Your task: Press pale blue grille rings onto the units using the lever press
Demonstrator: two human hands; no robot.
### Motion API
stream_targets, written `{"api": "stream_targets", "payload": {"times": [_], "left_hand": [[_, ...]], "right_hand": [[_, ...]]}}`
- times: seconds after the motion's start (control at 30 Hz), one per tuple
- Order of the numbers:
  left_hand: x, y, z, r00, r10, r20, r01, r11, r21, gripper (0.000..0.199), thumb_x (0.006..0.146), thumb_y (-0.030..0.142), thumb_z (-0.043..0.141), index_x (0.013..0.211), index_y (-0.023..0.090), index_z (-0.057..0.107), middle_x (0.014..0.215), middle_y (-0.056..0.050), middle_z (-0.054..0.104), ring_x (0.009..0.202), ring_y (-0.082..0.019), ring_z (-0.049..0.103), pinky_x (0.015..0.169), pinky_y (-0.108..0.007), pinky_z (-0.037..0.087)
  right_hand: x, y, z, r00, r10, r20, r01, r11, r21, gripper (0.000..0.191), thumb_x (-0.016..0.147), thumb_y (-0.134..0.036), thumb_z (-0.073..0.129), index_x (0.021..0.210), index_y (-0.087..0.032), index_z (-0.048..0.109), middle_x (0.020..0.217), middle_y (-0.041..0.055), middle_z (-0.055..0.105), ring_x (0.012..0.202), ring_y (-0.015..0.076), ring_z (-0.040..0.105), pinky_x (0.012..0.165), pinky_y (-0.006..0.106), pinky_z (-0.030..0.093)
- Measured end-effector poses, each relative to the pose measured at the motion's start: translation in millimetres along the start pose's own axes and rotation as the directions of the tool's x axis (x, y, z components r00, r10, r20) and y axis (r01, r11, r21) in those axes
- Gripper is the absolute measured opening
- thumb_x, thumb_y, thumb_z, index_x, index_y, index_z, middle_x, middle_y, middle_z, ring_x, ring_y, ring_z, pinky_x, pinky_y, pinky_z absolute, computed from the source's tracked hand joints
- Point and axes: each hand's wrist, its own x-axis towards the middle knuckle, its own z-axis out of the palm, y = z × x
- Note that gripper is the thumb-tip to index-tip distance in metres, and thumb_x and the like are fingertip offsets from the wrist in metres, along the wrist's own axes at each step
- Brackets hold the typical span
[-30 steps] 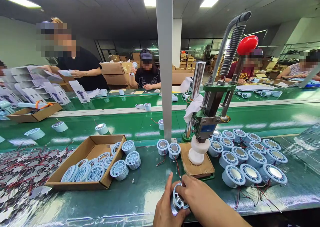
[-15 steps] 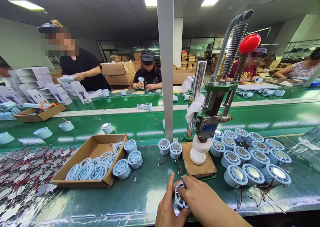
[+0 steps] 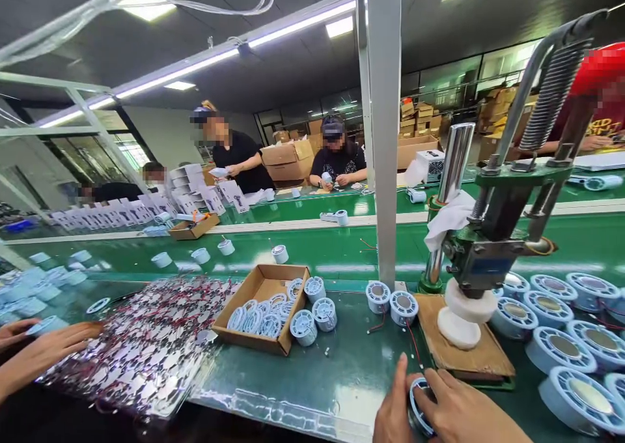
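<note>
At the bench's front edge, my left hand (image 3: pixel 393 407) wraps round the side of a light-blue round plastic housing (image 3: pixel 416 397), its index finger pointing up past the rim. My right hand (image 3: pixel 456 404) is closed over the top of the same housing, fingers pressing on its centre, which they mostly hide. Just beyond stands a hand press (image 3: pixel 493 254) with a white plastic head (image 3: pixel 459 335) above a brown base board (image 3: pixel 488 361). Two housings with metal discs and red wires, one of them a wired housing (image 3: pixel 403 306), sit left of the press.
More disc-topped housings (image 3: pixel 561 348) crowd the right side. A cardboard tray (image 3: pixel 283 345) holds light-blue rings, with several housings beside it. Wired metal plates (image 3: pixel 146 352) cover the left bench, near a co-worker's hands (image 3: pixel 53 348). A grey post (image 3: pixel 385 137) rises behind; a green conveyor (image 3: pixel 303 254) runs across.
The view has swung left, so the press and my hands appear farther right and a co-worker's hands show at left. My hands stay on the same housing.
</note>
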Motion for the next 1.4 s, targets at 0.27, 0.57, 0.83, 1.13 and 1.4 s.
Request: {"api": "stream_targets", "payload": {"times": [0.27, 0.57, 0.83, 1.13, 1.4], "left_hand": [[4, 3, -1.4, 0.995, 0.094, 0.017, -0.094, 0.995, 0.018, 0.090, 0.064, 0.015, 0.060, 0.148, 0.022, 0.028, 0.131, -0.003, 0.064, 0.119, -0.019, 0.061, 0.103, -0.027, 0.047], [7, -8, 0.1, 0.986, 0.165, -0.005, -0.165, 0.984, 0.070, 0.089, 0.067, 0.018, 0.061, 0.148, 0.025, 0.026, 0.133, -0.001, 0.063, 0.124, -0.019, 0.058, 0.103, -0.026, 0.047], [6, 2, -1.0, 0.994, 0.105, -0.021, -0.103, 0.992, 0.067, 0.082, 0.072, 0.021, 0.060, 0.148, 0.025, 0.028, 0.131, -0.003, 0.065, 0.120, -0.019, 0.061, 0.100, -0.027, 0.049], [11, 11, -9.4, 0.997, -0.066, 0.027, 0.062, 0.989, 0.134, 0.103, 0.063, 0.015, 0.064, 0.153, 0.021, 0.014, 0.125, -0.003, 0.069, 0.107, -0.023, 0.068, 0.094, -0.031, 0.052], [14, 4, -8.7, 1.000, -0.028, -0.004, 0.028, 0.987, 0.156, 0.112, 0.061, 0.013, 0.063, 0.153, 0.019, 0.000, 0.125, -0.004, 0.069, 0.116, -0.023, 0.064, 0.099, -0.032, 0.051]], "right_hand": [[17, 13, -14, 0.950, -0.005, 0.311, -0.026, 0.995, 0.094, 0.023, 0.068, -0.020, 0.078, 0.088, -0.019, 0.068, 0.081, 0.0036, 0.065, 0.070, 0.0180, 0.064, 0.057, 0.026, 0.043], [29, 19, -33, 0.878, -0.018, 0.478, -0.045, 0.992, 0.120, 0.024, 0.077, -0.021, 0.076, 0.099, -0.016, 0.066, 0.084, 0.0048, 0.067, 0.070, 0.0200, 0.066, 0.057, 0.028, 0.047], [34, 14, -33, 0.833, -0.025, 0.552, -0.089, 0.980, 0.179, 0.017, 0.082, -0.022, 0.070, 0.096, -0.013, 0.069, 0.089, 0.0101, 0.067, 0.077, 0.0227, 0.066, 0.059, 0.029, 0.048], [61, 37, -81, 0.843, 0.405, 0.355, -0.447, 0.159, 0.880, 0.048, 0.098, -0.047, 0.040, 0.062, -0.015, 0.045, 0.061, -0.0021, 0.043, 0.057, 0.0073, 0.038, 0.054, 0.020, 0.030], [85, 28, -19, 0.753, 0.465, 0.465, -0.342, -0.326, 0.881, 0.063, 0.081, -0.078, 0.046, 0.058, -0.022, 0.028, 0.046, -0.0106, 0.020, 0.038, 0.0026, 0.019, 0.037, 0.019, 0.012]]}}
